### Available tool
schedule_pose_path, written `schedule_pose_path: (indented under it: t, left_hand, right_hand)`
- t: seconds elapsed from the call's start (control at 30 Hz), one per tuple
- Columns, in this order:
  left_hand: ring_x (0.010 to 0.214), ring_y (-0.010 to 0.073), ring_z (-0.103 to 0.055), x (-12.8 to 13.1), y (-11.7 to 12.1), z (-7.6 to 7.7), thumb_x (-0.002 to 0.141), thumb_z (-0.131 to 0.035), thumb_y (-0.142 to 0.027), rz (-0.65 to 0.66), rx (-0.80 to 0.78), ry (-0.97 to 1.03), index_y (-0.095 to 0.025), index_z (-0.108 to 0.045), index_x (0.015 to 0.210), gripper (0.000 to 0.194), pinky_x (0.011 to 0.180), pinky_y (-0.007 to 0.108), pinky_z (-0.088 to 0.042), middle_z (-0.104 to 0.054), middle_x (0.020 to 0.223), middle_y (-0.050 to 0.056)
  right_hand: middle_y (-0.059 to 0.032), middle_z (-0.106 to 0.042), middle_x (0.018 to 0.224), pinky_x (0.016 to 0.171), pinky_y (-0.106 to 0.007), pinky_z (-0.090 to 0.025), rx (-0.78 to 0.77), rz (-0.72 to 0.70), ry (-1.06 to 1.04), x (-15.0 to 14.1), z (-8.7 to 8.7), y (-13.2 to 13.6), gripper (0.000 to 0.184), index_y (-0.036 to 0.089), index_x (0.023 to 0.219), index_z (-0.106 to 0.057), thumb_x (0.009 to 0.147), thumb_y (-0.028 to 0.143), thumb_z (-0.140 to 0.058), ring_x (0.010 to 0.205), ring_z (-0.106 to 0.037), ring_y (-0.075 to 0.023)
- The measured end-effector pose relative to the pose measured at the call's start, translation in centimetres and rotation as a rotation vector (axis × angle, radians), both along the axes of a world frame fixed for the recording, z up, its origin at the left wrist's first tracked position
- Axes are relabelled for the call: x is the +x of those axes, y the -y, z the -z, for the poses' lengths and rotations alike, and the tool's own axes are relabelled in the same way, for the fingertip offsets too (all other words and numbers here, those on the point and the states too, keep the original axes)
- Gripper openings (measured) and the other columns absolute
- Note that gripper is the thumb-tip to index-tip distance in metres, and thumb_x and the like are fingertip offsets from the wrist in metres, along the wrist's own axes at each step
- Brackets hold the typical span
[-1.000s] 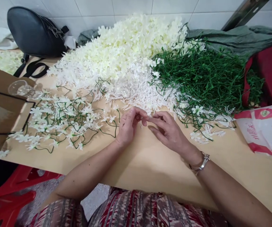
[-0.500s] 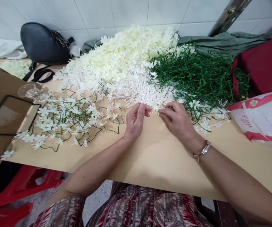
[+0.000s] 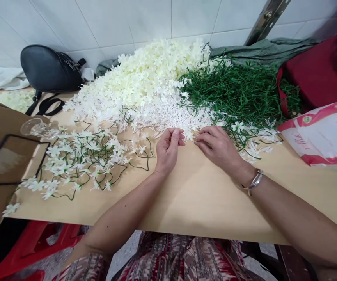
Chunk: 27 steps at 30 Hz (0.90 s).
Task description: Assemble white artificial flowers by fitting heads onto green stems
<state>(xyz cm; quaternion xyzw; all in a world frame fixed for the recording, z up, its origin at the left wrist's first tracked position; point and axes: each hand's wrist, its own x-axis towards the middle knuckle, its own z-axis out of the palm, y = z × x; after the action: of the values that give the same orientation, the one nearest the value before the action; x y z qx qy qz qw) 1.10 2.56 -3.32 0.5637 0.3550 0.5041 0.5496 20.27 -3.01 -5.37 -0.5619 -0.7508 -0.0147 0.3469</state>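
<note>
And the hands have parted! A second ago their fingertips met; now the left hand (image 3: pixel 168 150) and right hand (image 3: pixel 218 146) stand just apart, midway along the bench (image 3: pixel 215 195), back from its front edge. The left is half-curled, thumb by the forefinger; whether it grips anything, I cannot tell. The right is pinched closed, and whether something tiny sits in that pinch, I cannot tell either. A white flower (image 3: pixel 188 134) shows between them, at the front of the white stem pile (image 3: pixel 168 111). Behind it, the cream blossom heap (image 3: pixel 156 66) climbs toward the back edge, with green stems (image 3: pixel 238 91) tangled to its right. Over toward the left end lie the flowered stems (image 3: pixel 89 156), a clear cup (image 3: pixel 38 128) just beyond them, near the cardboard box (image 3: pixel 7 156). Black bag (image 3: pixel 51 70) by the back left corner, red bag (image 3: pixel 317 72) back right, pink-and-white packet (image 3: pixel 320 134) in front of it!
</note>
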Motion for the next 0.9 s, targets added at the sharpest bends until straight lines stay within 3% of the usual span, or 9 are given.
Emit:
schedule_pose_path:
  t: [0.23, 0.43, 0.73, 0.9]
  left_hand:
    - [0.068, 0.0100, -0.062, -0.6, 0.4, -0.6, 0.099, -0.068, -0.058, -0.025, -0.043, 0.011, -0.020, -0.070, 0.098, 0.038, 0.072, 0.026, -0.055, -0.067, 0.084, 0.000]
    - [0.070, 0.0095, -0.062, -0.9, 0.6, -0.8, 0.101, -0.067, -0.055, -0.031, -0.083, 0.008, -0.020, -0.070, 0.101, 0.035, 0.073, 0.024, -0.055, -0.067, 0.086, 0.000]
    - [0.072, 0.0094, -0.062, -0.8, 0.5, -1.3, 0.101, -0.070, -0.049, -0.024, -0.078, -0.042, -0.020, -0.072, 0.103, 0.029, 0.074, 0.022, -0.055, -0.068, 0.088, 0.001]
    - [0.073, 0.0096, -0.064, -0.7, 0.4, -1.6, 0.102, -0.068, -0.045, -0.002, -0.016, -0.139, -0.020, -0.072, 0.107, 0.026, 0.074, 0.021, -0.056, -0.070, 0.089, 0.002]
  right_hand:
    - [-0.0098, -0.077, 0.111, 0.092, -0.047, -0.054, 0.027, -0.006, -0.115, -0.5, -0.6, 0.4, 0.011, 0.025, 0.098, -0.066, 0.105, 0.024, -0.058, 0.107, -0.071, -0.0285]
    - [-0.0044, -0.079, 0.092, 0.083, -0.044, -0.052, 0.055, 0.059, -0.171, 0.1, -0.7, 0.4, 0.014, 0.027, 0.095, -0.065, 0.104, 0.020, -0.058, 0.086, -0.073, -0.0248]
    - [-0.0046, -0.080, 0.098, 0.089, -0.041, -0.050, 0.025, -0.064, -0.036, -0.2, -1.1, 0.8, 0.020, 0.025, 0.109, -0.071, 0.105, 0.014, -0.055, 0.092, -0.070, -0.0233]
    - [-0.0032, -0.079, 0.094, 0.089, -0.039, -0.046, 0.037, -0.031, 0.059, -0.2, -1.3, 0.6, 0.021, 0.024, 0.107, -0.072, 0.109, 0.016, -0.052, 0.087, -0.066, -0.0208]
